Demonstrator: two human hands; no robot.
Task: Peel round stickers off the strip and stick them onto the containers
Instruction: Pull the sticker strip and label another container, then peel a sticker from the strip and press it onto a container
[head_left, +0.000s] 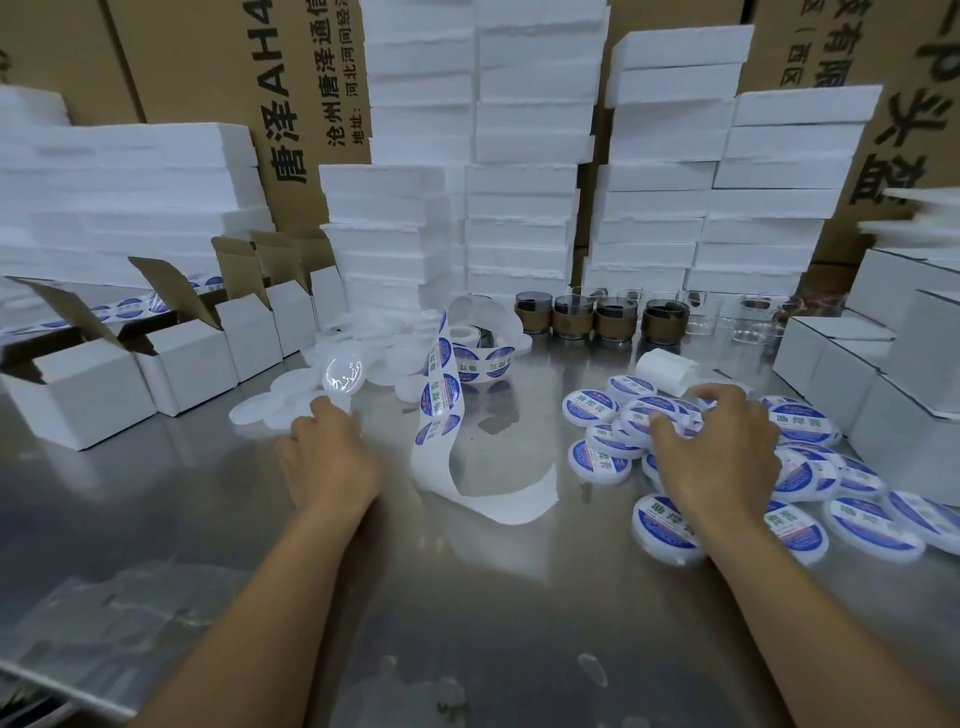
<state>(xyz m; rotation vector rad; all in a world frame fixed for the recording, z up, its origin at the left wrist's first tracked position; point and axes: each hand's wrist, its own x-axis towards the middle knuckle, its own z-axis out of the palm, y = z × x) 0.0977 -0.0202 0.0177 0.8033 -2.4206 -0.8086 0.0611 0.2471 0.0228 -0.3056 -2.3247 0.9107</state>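
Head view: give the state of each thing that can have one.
sticker strip, lower end peeled bare, upper part holds stickers
plain containers, no stickers
stickered containers, labelled
boxes, flaps open
left hand, touches a plain container
right hand, rests on stickered containers

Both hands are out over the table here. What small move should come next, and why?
Probably the left hand should take the blank container nearest it and bring it to the sticker strip: the right hand is over the labelled pile, and the strip carries unpeeled stickers.
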